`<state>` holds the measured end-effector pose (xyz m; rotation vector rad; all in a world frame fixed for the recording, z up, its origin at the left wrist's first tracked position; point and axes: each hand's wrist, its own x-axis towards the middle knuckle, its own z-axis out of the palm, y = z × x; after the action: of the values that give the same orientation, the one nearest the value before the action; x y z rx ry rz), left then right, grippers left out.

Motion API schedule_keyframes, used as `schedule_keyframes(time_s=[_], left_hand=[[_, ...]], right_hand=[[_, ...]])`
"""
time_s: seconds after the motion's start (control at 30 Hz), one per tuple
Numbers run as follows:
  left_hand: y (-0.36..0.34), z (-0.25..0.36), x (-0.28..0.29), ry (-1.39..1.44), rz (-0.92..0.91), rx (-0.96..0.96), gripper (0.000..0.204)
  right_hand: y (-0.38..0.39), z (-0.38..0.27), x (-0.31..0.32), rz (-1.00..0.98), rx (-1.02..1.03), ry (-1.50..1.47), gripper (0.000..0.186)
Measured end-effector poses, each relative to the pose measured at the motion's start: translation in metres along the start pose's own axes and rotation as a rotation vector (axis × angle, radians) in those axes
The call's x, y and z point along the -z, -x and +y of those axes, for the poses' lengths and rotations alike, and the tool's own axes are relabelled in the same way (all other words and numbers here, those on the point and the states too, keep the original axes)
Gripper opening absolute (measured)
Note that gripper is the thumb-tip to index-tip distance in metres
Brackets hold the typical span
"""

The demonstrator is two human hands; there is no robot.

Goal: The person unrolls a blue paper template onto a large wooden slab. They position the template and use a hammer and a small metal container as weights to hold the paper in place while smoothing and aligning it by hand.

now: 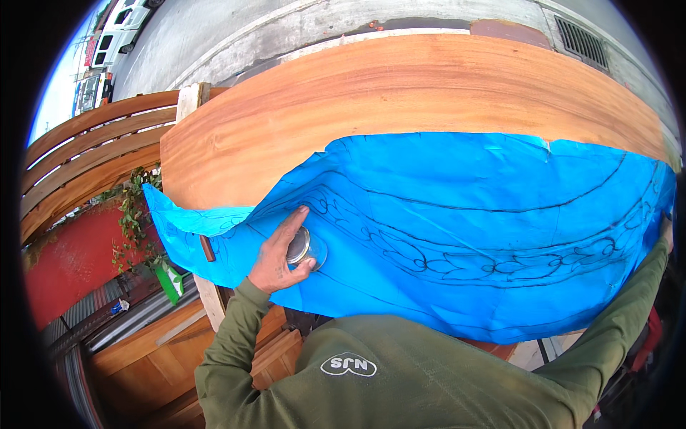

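Observation:
A blue sheet (464,193) with black drawn curves and a scroll pattern lies over a wooden board (429,79), its left part lifted into a fold. My left hand (275,254) is closed around a small round jar (318,252) with a metallic lid, thumb and fingers on either side of it. The jar stands on the sheet beside the fold. At the far right, my right hand (668,234) is at the sheet's edge, its fingers mostly hidden. A small dark brown block (207,248) rests on the sheet's left end.
Wooden slats (100,154) and a leafy plant (136,222) are on the left, above a red surface (78,257). Wooden panels (161,354) stand at the lower left. Beyond the board runs a paved road with a drain grate (582,43) and a parked white vehicle (114,36).

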<state>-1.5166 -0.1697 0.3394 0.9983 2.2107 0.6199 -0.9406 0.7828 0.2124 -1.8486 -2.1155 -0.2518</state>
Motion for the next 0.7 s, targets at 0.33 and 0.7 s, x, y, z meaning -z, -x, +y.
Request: schedule_keyframes(time_s=[0.33, 0.7], left_hand=[[-0.043, 0.028, 0.021, 0.002, -0.089, 0.191, 0.095], [-0.076, 0.048, 0.031, -0.193, -0.295, 0.309, 0.09]], right_hand=[[0.013, 0.012, 0.001, -0.032, 0.006, -0.048, 0.07], [0.261, -0.202, 0.276, -0.168, 0.654, -0.851, 0.074]])
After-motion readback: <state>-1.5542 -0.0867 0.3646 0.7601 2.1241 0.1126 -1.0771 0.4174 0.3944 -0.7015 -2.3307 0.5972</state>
